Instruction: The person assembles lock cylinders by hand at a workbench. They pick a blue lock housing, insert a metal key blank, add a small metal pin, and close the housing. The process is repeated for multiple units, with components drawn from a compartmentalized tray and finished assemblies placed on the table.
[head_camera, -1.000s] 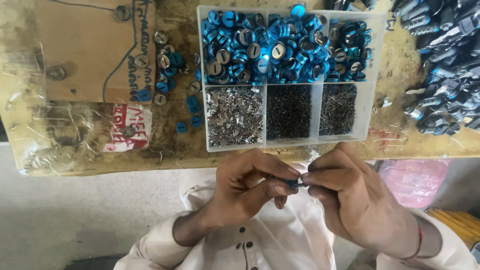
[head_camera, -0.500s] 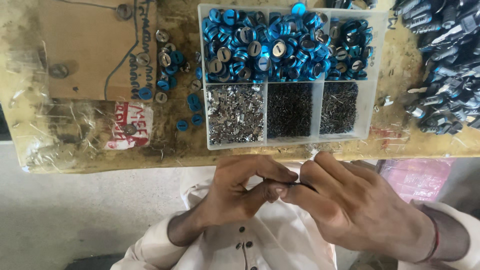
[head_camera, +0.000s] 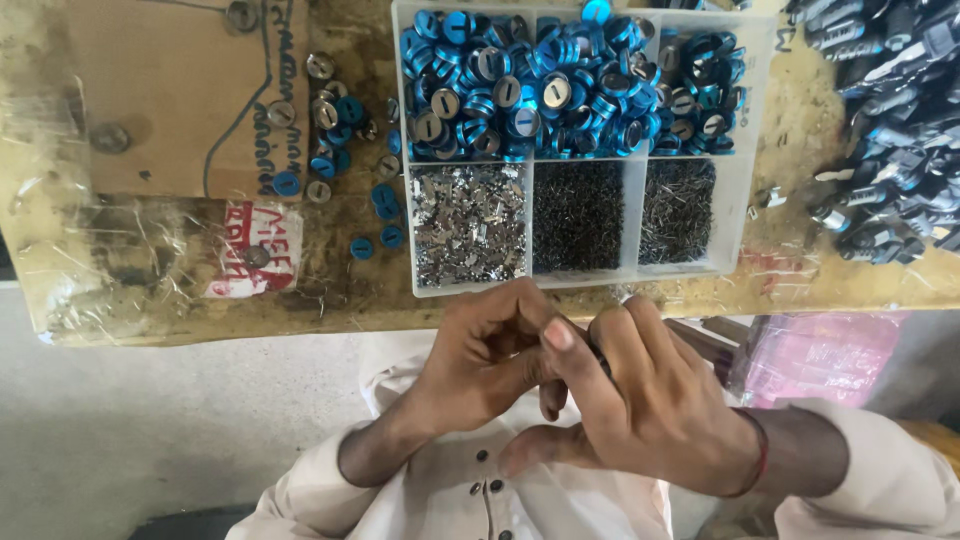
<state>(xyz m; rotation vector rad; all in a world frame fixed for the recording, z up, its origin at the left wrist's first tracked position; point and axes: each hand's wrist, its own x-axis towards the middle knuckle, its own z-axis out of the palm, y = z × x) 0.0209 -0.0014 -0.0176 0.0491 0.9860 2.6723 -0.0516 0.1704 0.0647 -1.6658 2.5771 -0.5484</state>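
Observation:
My left hand (head_camera: 480, 365) and my right hand (head_camera: 650, 415) are pressed together just below the bench's front edge, in front of my pale shirt. Their fingertips close on a small dark part (head_camera: 597, 352), which is almost wholly hidden by my right fingers. Directly above the hands stands a clear plastic compartment tray (head_camera: 738, 200). Its back compartments hold many blue round caps (head_camera: 520, 80). Its front ones hold silver metal bits (head_camera: 468, 222) and two lots of fine dark pins (head_camera: 578, 215).
Loose blue and grey caps (head_camera: 330, 140) lie on the cardboard-covered bench (head_camera: 150, 110) left of the tray. A heap of dark blue-black parts (head_camera: 890, 130) fills the right end. A pink bag (head_camera: 820, 355) hangs below the bench at right.
My hands have closed in tighter and risen toward the bench edge. My right fingers now cover the small part, which showed between the fingertips a second ago.

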